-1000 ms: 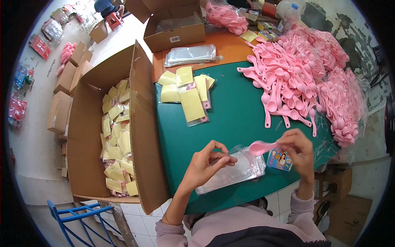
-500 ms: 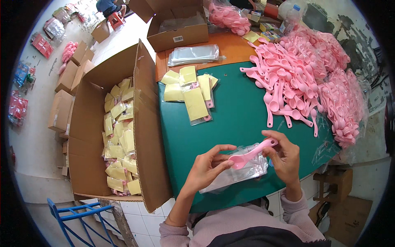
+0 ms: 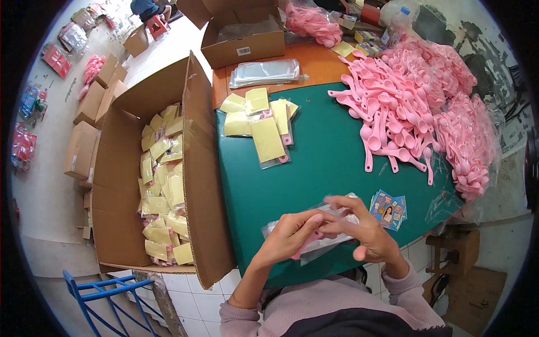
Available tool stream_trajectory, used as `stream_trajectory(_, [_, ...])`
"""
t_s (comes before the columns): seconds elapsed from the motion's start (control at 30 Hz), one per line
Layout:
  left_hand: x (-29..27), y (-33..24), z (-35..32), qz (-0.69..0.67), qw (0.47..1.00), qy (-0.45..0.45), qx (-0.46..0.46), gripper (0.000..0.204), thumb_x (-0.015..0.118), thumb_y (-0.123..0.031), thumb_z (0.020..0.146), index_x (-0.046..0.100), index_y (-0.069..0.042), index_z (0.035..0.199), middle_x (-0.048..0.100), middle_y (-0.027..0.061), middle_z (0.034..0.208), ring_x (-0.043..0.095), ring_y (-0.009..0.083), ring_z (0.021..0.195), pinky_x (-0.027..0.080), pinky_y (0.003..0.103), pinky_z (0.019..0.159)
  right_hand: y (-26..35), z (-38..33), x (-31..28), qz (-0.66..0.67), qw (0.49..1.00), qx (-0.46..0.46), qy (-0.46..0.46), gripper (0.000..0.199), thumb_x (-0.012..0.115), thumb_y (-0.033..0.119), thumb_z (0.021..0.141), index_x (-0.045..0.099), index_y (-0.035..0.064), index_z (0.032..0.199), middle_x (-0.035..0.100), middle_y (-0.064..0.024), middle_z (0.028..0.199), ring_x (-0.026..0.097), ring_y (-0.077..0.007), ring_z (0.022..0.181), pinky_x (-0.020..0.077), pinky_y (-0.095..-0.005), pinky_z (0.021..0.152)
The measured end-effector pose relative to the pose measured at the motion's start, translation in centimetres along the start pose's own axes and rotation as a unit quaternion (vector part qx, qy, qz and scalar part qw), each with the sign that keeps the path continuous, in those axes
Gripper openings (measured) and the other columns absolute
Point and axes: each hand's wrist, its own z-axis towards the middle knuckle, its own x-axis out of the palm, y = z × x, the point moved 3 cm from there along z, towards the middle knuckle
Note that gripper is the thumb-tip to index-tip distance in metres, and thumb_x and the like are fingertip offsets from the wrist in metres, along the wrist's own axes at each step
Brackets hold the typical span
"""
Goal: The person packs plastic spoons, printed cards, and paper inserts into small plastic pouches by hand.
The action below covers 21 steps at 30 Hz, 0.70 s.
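Note:
A pink plastic spoon [image 3: 307, 245] is pinched in my left hand [image 3: 291, 235], slanting down toward me and partly hidden by the fingers. Close against it, my right hand [image 3: 368, 233] is open, thumb apart and fingers stretched toward the left hand, a little smeared by motion. Beneath both hands lies a stack of clear plastic bags [image 3: 337, 245] on the green table top [image 3: 269, 196]. Just right of my right hand is a small pile of colourful printed cards [image 3: 388, 211].
Loose pink spoons [image 3: 393, 112] heap at the far right, beside bagged ones [image 3: 469, 146]. Several packed pouches with yellow cards [image 3: 266, 137] lie at the table's far left. A tall carton [image 3: 208, 185] of such packets stands left of the table. Clear sleeves [image 3: 264, 73] lie behind.
The spoon, earlier between both hands, has swung down into my left hand. My right hand has let go of its handle and moved left and down, uncovering the printed cards.

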Motion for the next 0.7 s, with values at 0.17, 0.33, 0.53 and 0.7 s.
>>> stream_trajectory(0.17, [-1.2,0.0,-1.1,-0.155,0.987,-0.033,0.025,0.035,0.034,-0.020,0.097,0.057,0.004,0.107,0.066,0.0140,0.091,0.063,0.0183,0.087,0.049,0.024,0.073,-2.0,-5.4,-5.9,-0.178,0.949,0.253,-0.056,0.043,0.069,0.025,0.072,0.057,0.0058,0.109,0.049,-0.0141,0.112,0.049,-0.0284,0.102,0.0415,-0.0336,0.084])
stream_trajectory(0.33, [-1.8,-0.4,-1.1,-0.141,0.988,-0.057,0.033,0.039,0.034,-0.023,0.098,0.058,0.006,0.105,0.065,0.0177,0.091,0.064,0.0202,0.084,0.049,0.025,0.071,-5.6,-10.9,-7.5,-0.280,0.895,0.340,-0.074,0.038,0.068,0.007,0.068,0.056,0.0026,0.104,0.052,-0.0160,0.101,0.053,-0.0307,0.093,0.0435,-0.0347,0.078])
stream_trajectory(0.53, [-1.2,-0.3,-0.6,-0.137,0.990,-0.025,0.024,0.034,0.036,-0.020,0.097,0.058,0.002,0.108,0.066,0.0124,0.092,0.063,0.0170,0.089,0.050,0.026,0.077,-5.6,-10.1,-8.2,-0.269,0.872,0.378,-0.157,0.025,0.056,-0.004,0.072,0.054,-0.0004,0.097,0.054,-0.0170,0.087,0.057,-0.0296,0.080,0.0444,-0.0346,0.073])
stream_trajectory(0.7, [-0.3,-0.8,-0.5,-0.102,0.994,-0.024,0.011,0.034,0.037,-0.021,0.096,0.060,0.002,0.103,0.067,0.0106,0.088,0.063,0.0151,0.085,0.050,0.026,0.076,-1.4,-3.4,-6.0,0.040,0.934,0.226,-0.273,0.027,0.062,-0.005,0.070,0.058,-0.0004,0.096,0.056,-0.0135,0.082,0.059,-0.0197,0.070,0.0445,-0.0284,0.060])
